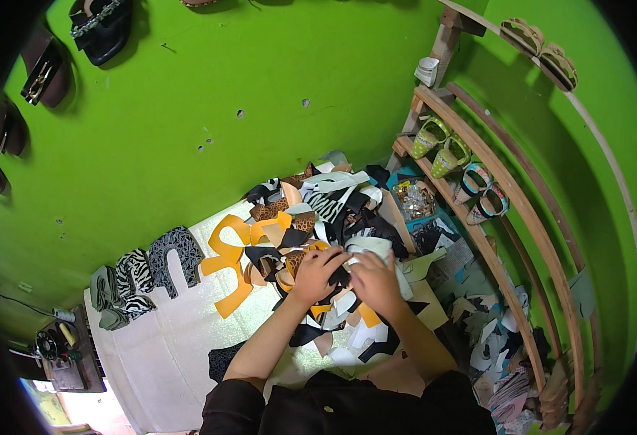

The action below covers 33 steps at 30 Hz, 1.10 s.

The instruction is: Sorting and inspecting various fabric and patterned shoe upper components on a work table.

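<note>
Both my hands reach into a heap of cut leather and fabric scraps (266, 211) on the pale table. My left hand (318, 275) lies over the scraps, fingers stretched and slightly apart. Close beside it, my right hand (375, 281) has its fingers bent together at the edge of a pale grey-white piece (369, 245); whatever they grip is hidden. A black scrap shows between the two hands. Yellow-orange cut pieces (231, 264) spread out left of the heap, and zebra-patterned scraps (327, 205) lie behind my hands.
Stacked curved patterned pieces (175, 255) sit on the table's left part. A wooden rack (478, 156) with shoes (451, 156) stands at right, above more scraps (489, 341). A clear bag of shiny bits (414, 199) lies behind the heap. Sandals (101, 32) hang on the green wall.
</note>
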### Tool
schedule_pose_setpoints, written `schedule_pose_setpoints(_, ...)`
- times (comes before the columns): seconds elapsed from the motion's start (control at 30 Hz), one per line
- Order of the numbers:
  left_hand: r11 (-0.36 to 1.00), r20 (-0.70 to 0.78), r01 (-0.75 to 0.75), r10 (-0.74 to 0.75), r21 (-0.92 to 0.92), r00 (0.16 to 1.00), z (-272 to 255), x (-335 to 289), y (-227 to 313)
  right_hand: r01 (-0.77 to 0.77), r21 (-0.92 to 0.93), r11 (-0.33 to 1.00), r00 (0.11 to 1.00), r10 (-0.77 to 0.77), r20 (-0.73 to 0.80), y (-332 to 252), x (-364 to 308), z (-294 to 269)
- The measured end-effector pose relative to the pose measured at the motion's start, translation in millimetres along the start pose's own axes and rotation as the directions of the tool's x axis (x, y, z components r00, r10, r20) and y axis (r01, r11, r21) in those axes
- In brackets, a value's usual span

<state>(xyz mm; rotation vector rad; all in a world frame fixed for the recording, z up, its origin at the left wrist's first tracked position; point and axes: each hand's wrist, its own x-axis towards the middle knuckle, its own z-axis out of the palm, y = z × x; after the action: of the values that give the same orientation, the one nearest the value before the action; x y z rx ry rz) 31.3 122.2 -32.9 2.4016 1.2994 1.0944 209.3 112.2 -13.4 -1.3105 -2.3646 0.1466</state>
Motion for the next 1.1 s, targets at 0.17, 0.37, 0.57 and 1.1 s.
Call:
schedule_pose_setpoints(0.17,0.993,0.046,-0.072,0.076,-0.094,0.996,6,6,-2,-0.007,0.001,1.0,0.983,0.007,0.186,-7,-11,18)
schedule_pose_setpoints(0.37,0.992,0.311,0.085,-0.112,0.097,0.944,8,-14,-17,-0.315,0.324,0.892,0.947,0.275,0.165,41,14,-27)
schedule_pose_setpoints(0.57,0.997,0.271,0.081,-0.083,0.018,0.959,17,-16,-22,-0.478,-0.373,0.795,0.875,0.467,-0.127,87,14,-7)
schedule_pose_setpoints(1.1,0.941,-0.121,0.179,-0.221,-0.289,0.968,0,-20,-4,-0.131,0.444,0.886,0.93,0.265,-0.255,-14,-4,-45)
